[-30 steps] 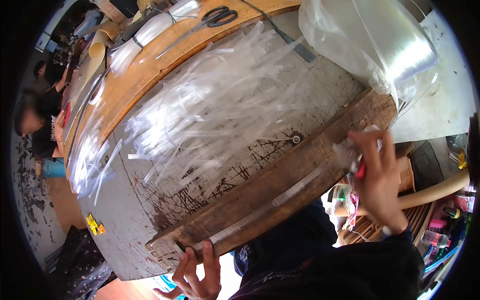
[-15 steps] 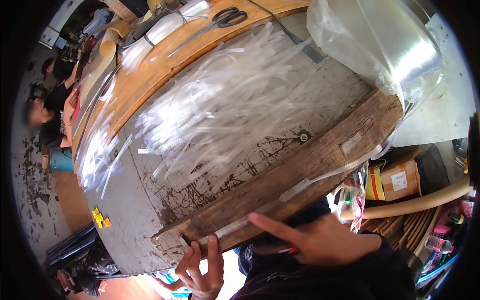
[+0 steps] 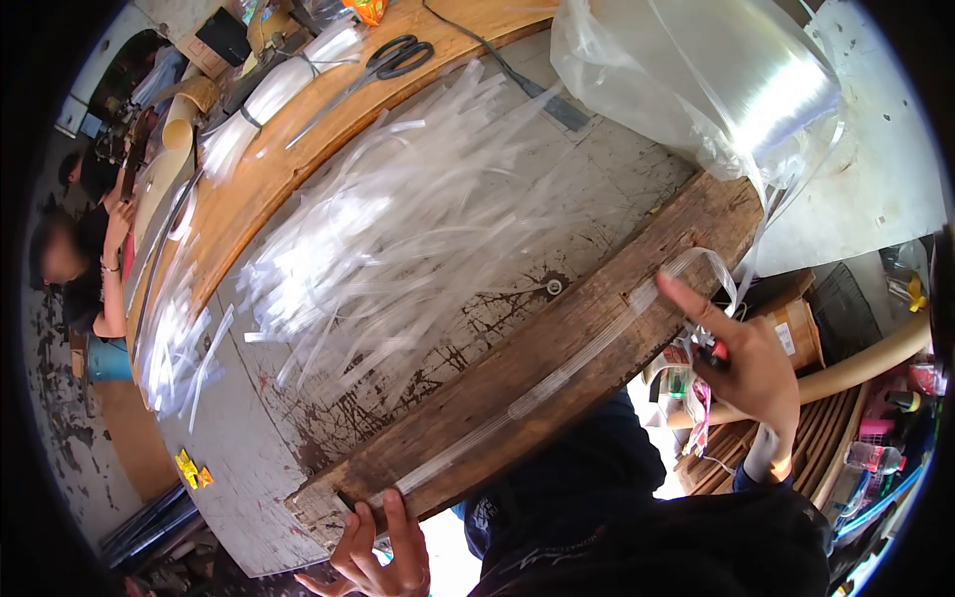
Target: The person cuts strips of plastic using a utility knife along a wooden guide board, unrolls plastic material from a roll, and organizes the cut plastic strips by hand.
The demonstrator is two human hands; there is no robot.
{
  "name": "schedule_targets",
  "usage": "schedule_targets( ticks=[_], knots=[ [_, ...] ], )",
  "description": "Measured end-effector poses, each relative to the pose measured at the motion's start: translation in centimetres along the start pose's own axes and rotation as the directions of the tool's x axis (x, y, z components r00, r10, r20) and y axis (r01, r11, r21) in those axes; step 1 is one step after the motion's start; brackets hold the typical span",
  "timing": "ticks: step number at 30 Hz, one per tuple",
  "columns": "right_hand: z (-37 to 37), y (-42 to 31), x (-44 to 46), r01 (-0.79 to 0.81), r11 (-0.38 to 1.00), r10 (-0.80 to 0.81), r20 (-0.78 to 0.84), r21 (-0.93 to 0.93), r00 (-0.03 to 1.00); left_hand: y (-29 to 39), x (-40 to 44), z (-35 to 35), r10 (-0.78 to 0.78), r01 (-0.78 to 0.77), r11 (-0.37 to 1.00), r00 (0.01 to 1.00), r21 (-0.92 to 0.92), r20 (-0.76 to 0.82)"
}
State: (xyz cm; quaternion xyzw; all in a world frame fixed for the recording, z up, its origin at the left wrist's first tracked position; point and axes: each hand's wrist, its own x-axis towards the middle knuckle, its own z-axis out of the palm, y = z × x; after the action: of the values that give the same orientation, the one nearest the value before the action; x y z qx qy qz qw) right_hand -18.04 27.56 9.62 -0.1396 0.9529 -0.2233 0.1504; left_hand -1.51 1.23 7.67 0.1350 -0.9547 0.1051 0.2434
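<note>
A clear plastic strip (image 3: pixel 572 370) lies along a worn wooden plank (image 3: pixel 477 398). My left hand (image 3: pixel 383 557) presses the strip's lower end onto the plank with its fingertips, near a small dark stop. My right hand (image 3: pixel 751 373) has its index finger stretched onto the strip near the plank's upper end. Its other fingers curl round a red-handled knife (image 3: pixel 718 351), mostly hidden by the hand. Beyond the fingertip the strip loops up towards a large plastic-wrapped roll (image 3: pixel 696 75). Many cut clear strips (image 3: pixel 378 219) are heaped behind the plank.
Scissors (image 3: pixel 368 80) and a tied bundle of strips (image 3: pixel 279 95) lie on the curved wooden board (image 3: pixel 288 164). More strips (image 3: pixel 174 343) hang at the left edge. Small yellow packets (image 3: pixel 189 468) sit near the front-left edge. Another person (image 3: pixel 99 249) works at far left.
My right hand has slid up along the plank towards the roll, and the strip now lies straighter along the wood. My left hand stays at the lower end. The whole view has shifted.
</note>
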Motion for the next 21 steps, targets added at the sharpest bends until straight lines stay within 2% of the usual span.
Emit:
schedule_targets(
  ticks=[1, 2, 3, 5, 6, 7, 11, 12, 13, 14, 15, 16, 18, 19, 21],
  knots=[
    [-0.3, 0.6, 0.3, 0.0, 0.999, -0.001, -0.022, -0.037, 1.0, -0.7, 0.3, 0.2, 0.322, -0.311, 0.939, 0.945, 0.147, -0.058],
    [-0.5, 1.1, 0.4, -0.001, 0.997, -0.002, -0.041, -0.075, 0.999, 0.0, -0.1, 0.1, 0.325, -0.313, 0.938, 0.944, 0.148, -0.062],
    [-0.2, 1.7, 0.4, 0.008, 0.999, -0.011, -0.096, -0.031, 0.995, 1.4, -0.1, -0.2, 0.017, -0.017, 1.0, 1.0, -0.007, -0.017],
    [-0.3, 2.1, 0.7, 0.01, 1.0, -0.012, -0.136, -0.016, 0.991, 1.3, -0.4, -0.1, -0.278, 0.286, 0.948, 0.958, -0.139, 0.074],
    [-0.3, 2.2, 0.7, 0.014, 1.0, -0.014, -0.174, -0.005, 0.985, -0.4, -1.1, 0.4, -0.031, 0.032, 0.998, 0.999, -0.051, 0.011],
    [-0.3, 2.3, 0.7, 0.011, 1.0, -0.011, -0.175, -0.001, 0.984, -1.2, -1.1, 0.6, 0.223, -0.222, 0.974, 0.974, 0.05, -0.027],
    [-0.1, 1.6, 0.2, 0.003, 0.999, -0.008, -0.104, -0.05, 0.994, -1.2, -1.8, 0.8, 0.193, -0.191, 0.981, 0.979, 0.043, -0.061],
    [0.1, 1.2, 0.0, 0.003, 0.998, -0.008, -0.069, -0.063, 0.998, -1.6, -2.7, 1.4, 0.214, -0.206, 0.963, 0.976, 0.172, -0.027],
    [0.7, 1.0, -0.4, 0.101, 0.994, -0.102, -0.01, -0.052, 0.995, -1.9, -3.4, 2.1, 0.231, -0.223, 0.928, 0.973, 0.298, 0.009],
    [1.2, 0.1, -0.3, 0.195, 0.98, -0.193, 0.046, -0.035, 0.98, -2.0, -3.5, 2.6, 0.234, -0.223, 0.929, 0.972, 0.296, 0.0],
    [1.2, -0.9, -0.5, 0.241, 0.969, -0.222, 0.254, -0.047, 0.941, -2.0, -3.6, 3.0, 0.234, -0.211, 0.936, 0.971, 0.282, -0.05],
    [1.3, -2.3, -0.6, 0.226, 0.968, -0.25, 0.421, 0.108, 0.872, -2.1, -3.7, 3.4, 0.233, -0.2, 0.943, 0.967, 0.267, -0.099],
    [2.0, -3.2, -0.7, 0.275, 0.918, -0.382, 0.447, 0.286, 0.809, -2.6, -4.1, 4.8, 0.244, -0.203, 0.953, 0.954, 0.223, -0.174],
    [2.4, -2.7, -0.6, 0.281, 0.917, -0.386, 0.445, 0.284, 0.808, -2.8, -4.3, 5.4, 0.243, -0.202, 0.962, 0.94, 0.184, -0.241],
    [2.6, -1.0, -0.2, 0.317, 0.925, -0.363, 0.241, 0.21, 0.9, -2.9, -4.7, 5.8, 0.229, -0.18, 0.964, 0.937, 0.196, -0.263]
  ],
)
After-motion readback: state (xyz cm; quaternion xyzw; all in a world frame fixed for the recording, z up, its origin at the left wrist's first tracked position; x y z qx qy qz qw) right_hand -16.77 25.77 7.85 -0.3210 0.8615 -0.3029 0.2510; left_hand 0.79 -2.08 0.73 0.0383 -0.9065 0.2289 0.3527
